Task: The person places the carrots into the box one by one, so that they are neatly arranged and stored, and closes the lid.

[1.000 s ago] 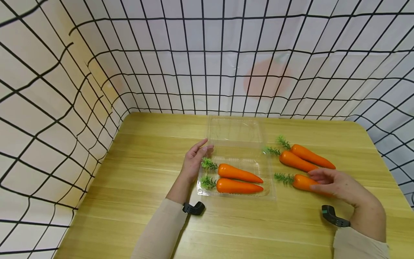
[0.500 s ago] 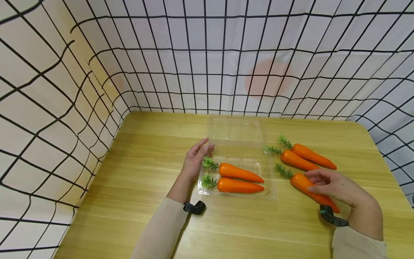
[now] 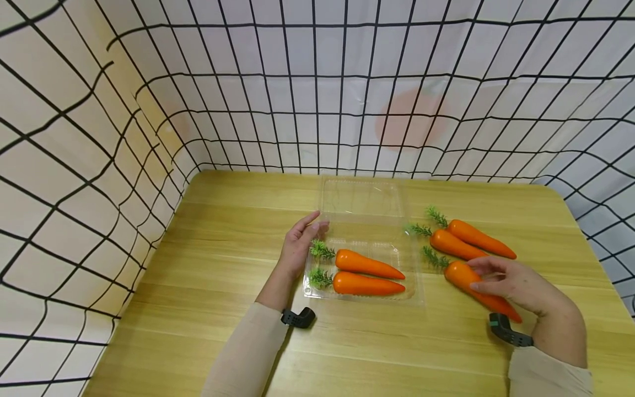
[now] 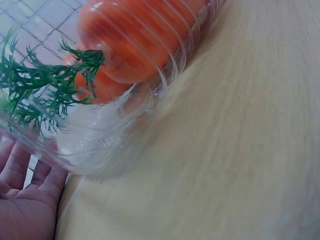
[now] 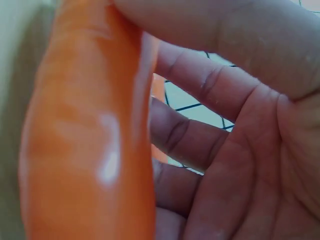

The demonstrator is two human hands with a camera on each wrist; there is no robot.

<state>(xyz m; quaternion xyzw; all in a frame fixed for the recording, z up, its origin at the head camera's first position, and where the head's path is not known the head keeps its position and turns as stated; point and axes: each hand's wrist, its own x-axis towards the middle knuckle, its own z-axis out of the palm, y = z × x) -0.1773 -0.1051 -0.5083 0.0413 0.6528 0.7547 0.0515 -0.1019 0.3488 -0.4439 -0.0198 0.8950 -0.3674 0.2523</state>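
Observation:
In the head view my right hand (image 3: pixel 518 284) pinches an orange carrot (image 3: pixel 466 275) with a green leafy top between thumb and fingers. That carrot lies slanted, its tip toward my wrist; its smooth body (image 5: pixel 90 140) fills the left of the right wrist view. My left hand (image 3: pixel 296 245) rests with loosely extended fingers along the left side of a clear plastic clamshell box (image 3: pixel 364 299), whose lid (image 3: pixel 359 198) lies folded back. Inside the box are two carrots side by side, an upper carrot (image 3: pixel 367 264) and a lower carrot (image 3: pixel 367 284). The left wrist view shows my fingers (image 4: pixel 17 165) behind the box's corner.
Two more carrots, a rear carrot (image 3: pixel 481 239) and a nearer carrot (image 3: pixel 453 245), lie on the wooden table (image 3: pixel 223 242) just beyond my right hand. A black wire grid (image 3: pixel 339 110) with pale sheeting behind it stands around the back and sides.
The carrot in my right hand has turned from nearly level to slanted, its tip swinging toward me, then shifted slightly away from me. My left hand stays beside the box.

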